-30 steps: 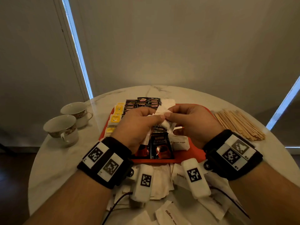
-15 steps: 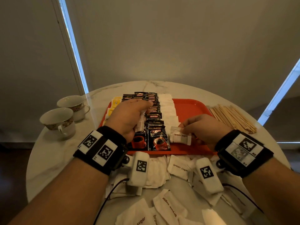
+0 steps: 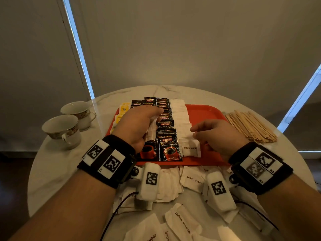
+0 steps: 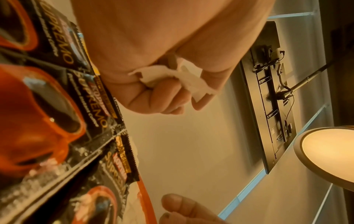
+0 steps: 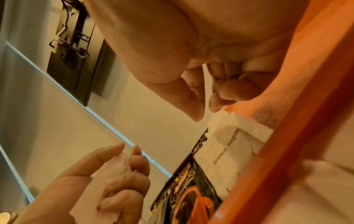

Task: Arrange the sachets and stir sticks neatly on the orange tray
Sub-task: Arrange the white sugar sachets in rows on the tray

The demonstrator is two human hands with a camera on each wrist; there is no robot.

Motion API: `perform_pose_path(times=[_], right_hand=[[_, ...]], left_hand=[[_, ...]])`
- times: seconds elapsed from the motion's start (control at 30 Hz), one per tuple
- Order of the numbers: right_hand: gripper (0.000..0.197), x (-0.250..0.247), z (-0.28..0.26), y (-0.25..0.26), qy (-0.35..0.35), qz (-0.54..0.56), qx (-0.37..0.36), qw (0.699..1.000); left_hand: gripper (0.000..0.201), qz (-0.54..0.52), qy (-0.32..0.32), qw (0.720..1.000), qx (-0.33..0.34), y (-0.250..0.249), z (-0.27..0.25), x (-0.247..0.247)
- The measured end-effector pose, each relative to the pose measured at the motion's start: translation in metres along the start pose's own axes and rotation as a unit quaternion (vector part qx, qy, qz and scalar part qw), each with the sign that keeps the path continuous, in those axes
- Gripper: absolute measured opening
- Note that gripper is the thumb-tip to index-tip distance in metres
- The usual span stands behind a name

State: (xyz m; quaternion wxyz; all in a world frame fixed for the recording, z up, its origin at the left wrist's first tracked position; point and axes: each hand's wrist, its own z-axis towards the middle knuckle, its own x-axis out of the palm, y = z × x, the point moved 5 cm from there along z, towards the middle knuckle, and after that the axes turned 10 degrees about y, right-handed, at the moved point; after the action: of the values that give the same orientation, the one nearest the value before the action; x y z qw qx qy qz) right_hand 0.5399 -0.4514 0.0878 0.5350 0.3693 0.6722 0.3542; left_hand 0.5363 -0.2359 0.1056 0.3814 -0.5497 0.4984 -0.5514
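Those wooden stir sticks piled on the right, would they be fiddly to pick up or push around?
The stir sticks look thin and flat, so probably light and stiff. They lie loose in a fanned heap on the table, so a push would likely scatter them rather than move them together. Flat sticks shouldn't roll, but lifting one off smooth marble may be fiddly.

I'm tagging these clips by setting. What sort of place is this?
Probably a hotel room or lounge coffee corner, though a home is possible. A round marble table carries an orange tray lined with coffee sachets, two teacups and a heap of stir sticks; blinds cover the windows behind.
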Motion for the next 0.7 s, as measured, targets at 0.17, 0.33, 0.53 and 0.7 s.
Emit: perform_pose_path(times=[0.17,0.33,0.53,0.7], right_hand=[[0.008,0.016,-0.005,0.000,0.065,0.052,0.003,0.997],[0.011,0.021,-0.002,0.005,0.098,0.073,0.002,0.992],[0.042,0.036,-0.005,0.029,0.175,0.117,-0.043,0.977],[0.021,0.036,0.000,0.039,0.107,0.089,-0.087,0.986]], left_hand=[[0.007,0.000,-0.021,0.999,-0.030,0.005,0.004,-0.005],[0.034,-0.011,0.000,1.000,-0.016,0.008,0.007,0.001],[0.039,-0.014,0.035,0.999,0.025,0.010,0.011,0.003],[0.030,-0.033,0.025,0.998,0.050,0.008,0.012,-0.001]])
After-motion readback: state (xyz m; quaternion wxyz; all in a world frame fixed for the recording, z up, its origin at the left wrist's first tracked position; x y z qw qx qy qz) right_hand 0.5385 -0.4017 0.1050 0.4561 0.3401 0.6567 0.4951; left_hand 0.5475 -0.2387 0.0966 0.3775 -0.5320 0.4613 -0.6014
